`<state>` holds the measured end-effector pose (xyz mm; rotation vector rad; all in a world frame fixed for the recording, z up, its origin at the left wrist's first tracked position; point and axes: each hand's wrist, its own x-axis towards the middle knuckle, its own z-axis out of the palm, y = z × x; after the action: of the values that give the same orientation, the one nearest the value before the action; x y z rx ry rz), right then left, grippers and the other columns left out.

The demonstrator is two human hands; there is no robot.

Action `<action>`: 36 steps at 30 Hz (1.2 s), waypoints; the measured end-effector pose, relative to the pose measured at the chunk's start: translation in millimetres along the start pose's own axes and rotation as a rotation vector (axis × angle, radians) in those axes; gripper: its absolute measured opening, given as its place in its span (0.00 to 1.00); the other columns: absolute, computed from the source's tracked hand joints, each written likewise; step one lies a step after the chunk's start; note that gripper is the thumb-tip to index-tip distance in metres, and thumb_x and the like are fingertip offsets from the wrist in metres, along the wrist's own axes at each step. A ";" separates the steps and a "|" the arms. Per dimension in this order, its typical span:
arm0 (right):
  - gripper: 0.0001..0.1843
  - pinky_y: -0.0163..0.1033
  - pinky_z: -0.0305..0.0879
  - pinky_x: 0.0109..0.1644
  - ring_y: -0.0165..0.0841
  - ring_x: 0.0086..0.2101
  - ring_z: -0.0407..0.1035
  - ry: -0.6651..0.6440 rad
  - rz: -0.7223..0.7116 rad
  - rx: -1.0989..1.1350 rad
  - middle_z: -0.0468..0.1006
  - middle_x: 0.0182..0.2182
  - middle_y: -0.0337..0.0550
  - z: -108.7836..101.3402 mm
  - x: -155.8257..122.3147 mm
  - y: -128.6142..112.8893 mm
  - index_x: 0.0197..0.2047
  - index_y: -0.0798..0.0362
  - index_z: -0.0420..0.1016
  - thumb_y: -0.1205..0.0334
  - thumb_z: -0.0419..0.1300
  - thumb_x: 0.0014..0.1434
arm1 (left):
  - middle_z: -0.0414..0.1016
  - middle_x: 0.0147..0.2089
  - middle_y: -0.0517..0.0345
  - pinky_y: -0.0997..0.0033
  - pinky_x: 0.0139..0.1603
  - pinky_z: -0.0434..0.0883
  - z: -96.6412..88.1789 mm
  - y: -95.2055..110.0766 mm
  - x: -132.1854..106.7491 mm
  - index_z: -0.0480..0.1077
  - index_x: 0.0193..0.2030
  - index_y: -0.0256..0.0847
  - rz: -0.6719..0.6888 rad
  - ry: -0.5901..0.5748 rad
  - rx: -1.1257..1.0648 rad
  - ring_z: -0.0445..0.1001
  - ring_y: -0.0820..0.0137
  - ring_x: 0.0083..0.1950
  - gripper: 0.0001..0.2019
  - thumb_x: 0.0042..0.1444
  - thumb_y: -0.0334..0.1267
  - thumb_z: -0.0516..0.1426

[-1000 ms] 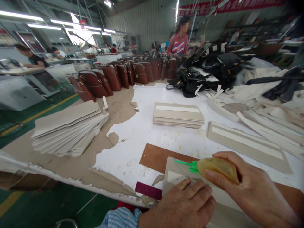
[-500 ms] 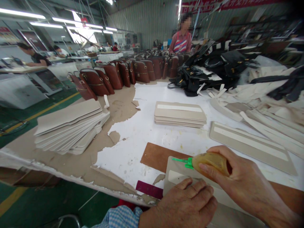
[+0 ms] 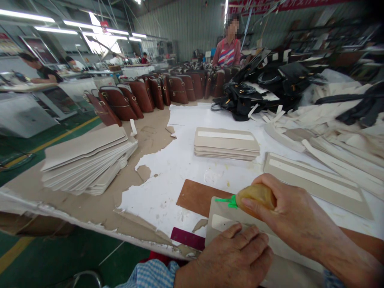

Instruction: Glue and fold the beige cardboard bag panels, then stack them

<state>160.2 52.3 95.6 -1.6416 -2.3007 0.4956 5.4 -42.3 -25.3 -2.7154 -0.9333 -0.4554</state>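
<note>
My right hand [image 3: 288,208] is wrapped round a yellowish squeeze glue bottle [image 3: 256,197] with a green nozzle. The nozzle's tip points left, at the far left corner of a beige panel [image 3: 214,232]. My left hand [image 3: 237,256] lies flat on that panel, fingers stretched out, over part of a pale strip [image 3: 220,222] on its face. Much of the panel is hidden by both hands. Under it, a brown leather-like piece [image 3: 193,198] sticks out on the far side. A small maroon piece [image 3: 188,239] lies by the panel's left edge.
A neat stack of beige panels [image 3: 226,144] stands ahead, a fanned stack [image 3: 84,160] at left. Another panel with a strip [image 3: 315,184] lies at right. Brown bags [image 3: 144,96], black bags [image 3: 264,88] and pale scraps [image 3: 339,148] line the back. A person [image 3: 228,52] stands beyond.
My right hand has moved slightly left and up with the glue bottle, its nozzle shifting toward the panel's left corner. My left hand stays on the panel.
</note>
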 end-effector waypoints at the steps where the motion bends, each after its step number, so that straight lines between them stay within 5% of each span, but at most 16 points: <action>1: 0.16 0.41 0.57 0.28 0.40 0.23 0.70 -0.006 -0.009 -0.025 0.74 0.20 0.39 -1.5 2.1 -4.0 0.34 0.44 0.65 0.42 0.57 0.58 | 0.69 0.73 0.52 0.57 0.73 0.63 0.1 -0.1 0.1 0.70 0.68 0.38 0.001 -0.001 0.000 0.62 0.58 0.75 0.25 0.78 0.52 0.47; 12: 0.12 0.39 0.54 0.32 0.39 0.28 0.70 -0.072 -0.034 -0.309 0.74 0.24 0.39 -12.1 18.3 -24.7 0.38 0.47 0.65 0.50 0.62 0.64 | 0.67 0.74 0.51 0.58 0.73 0.64 -2.0 -0.9 0.8 0.67 0.69 0.36 0.001 -0.017 -0.003 0.63 0.59 0.74 0.28 0.76 0.57 0.49; 36: 0.10 0.39 0.48 0.31 0.38 0.27 0.67 -0.155 -0.039 -0.402 0.72 0.24 0.39 -22.5 27.4 -35.7 0.42 0.49 0.66 0.52 0.57 0.67 | 0.68 0.74 0.52 0.60 0.71 0.62 -10.8 -4.0 3.3 0.65 0.70 0.35 0.003 -0.055 -0.036 0.63 0.59 0.73 0.28 0.75 0.55 0.51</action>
<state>130.1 70.3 131.8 -1.7783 -2.6781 0.1601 3.0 -40.8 -13.7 -2.7745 -0.9439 -0.4021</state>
